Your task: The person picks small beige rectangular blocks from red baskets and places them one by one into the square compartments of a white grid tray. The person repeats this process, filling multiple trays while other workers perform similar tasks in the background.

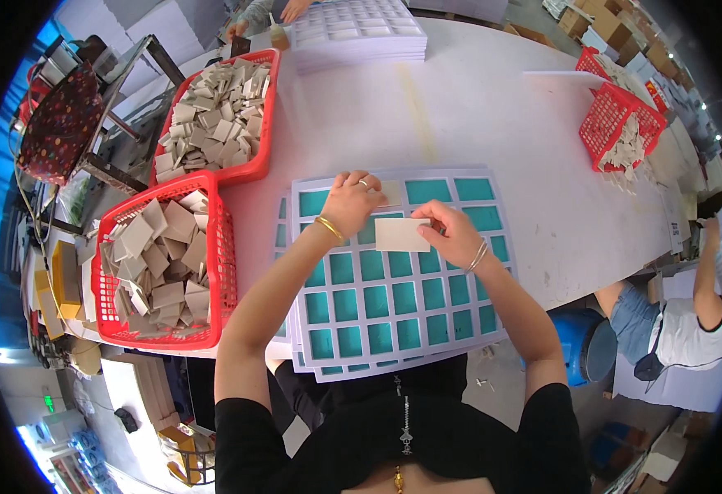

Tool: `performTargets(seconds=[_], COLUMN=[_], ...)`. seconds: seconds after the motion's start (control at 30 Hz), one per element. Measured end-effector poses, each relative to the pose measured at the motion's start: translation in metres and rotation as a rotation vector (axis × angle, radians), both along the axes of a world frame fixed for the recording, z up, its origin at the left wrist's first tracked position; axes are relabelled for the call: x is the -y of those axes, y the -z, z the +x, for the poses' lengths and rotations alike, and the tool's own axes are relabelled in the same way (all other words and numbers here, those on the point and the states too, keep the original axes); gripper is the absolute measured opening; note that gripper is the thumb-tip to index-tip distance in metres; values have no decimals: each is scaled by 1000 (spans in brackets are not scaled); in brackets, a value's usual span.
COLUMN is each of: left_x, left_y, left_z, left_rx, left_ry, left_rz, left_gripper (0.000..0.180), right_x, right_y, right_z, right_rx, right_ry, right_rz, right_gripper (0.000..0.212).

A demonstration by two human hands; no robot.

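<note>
A white grid panel [345,285] with turquoise showing through its rectangular openings lies in front of me, on top of similar panels. My right hand [451,234] pinches a flat beige card [402,235] by its right end and holds it over the upper middle of the grid. My left hand [352,206] is at the grid's upper part, its fingers bent and bunched downward. They touch the left edge of a second beige card [390,193], which sits at an opening in the top row. The left fingertips are partly hidden.
Left of the panels stand two red baskets [227,272] [267,123] heaped with beige pieces. A stack of white grid panels [361,56] is at the far edge, beside another person's hands [295,10]. More red baskets [616,123] stand at the right; a person [673,321] is beyond.
</note>
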State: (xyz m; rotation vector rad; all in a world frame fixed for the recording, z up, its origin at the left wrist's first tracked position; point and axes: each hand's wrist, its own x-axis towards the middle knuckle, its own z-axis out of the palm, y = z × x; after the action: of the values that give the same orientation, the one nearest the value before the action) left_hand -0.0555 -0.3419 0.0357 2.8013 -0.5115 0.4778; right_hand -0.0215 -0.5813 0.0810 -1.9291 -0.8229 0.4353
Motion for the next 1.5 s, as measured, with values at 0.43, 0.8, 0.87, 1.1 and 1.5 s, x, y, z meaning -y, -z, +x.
performTargets(seconds=[0.43,0.8,0.87,1.1,1.5], left_x=[-28,-26,-23,-7,-222], left_y=[-12,-9,-13,-20,-7], left_z=[-24,-21,-22,-15,38], left_rx=[-187,-276,-265,-297,81], left_ry=[-69,-52,-43,-86,-904], left_rz=[-16,60,84,311,-291], left_gripper=[41,24,23,28,24], right_x=[-27,-53,-57,-63,-69], right_y=[32,27,25,37,31], right_z=[18,-2,-13,-19,-32], right_rx=[-126,499,645,806,749], right_ry=[29,52,-27,-171,-148], right_rz=[10,-281,-326,-422,-475], right_gripper=[13,10,7,7,10])
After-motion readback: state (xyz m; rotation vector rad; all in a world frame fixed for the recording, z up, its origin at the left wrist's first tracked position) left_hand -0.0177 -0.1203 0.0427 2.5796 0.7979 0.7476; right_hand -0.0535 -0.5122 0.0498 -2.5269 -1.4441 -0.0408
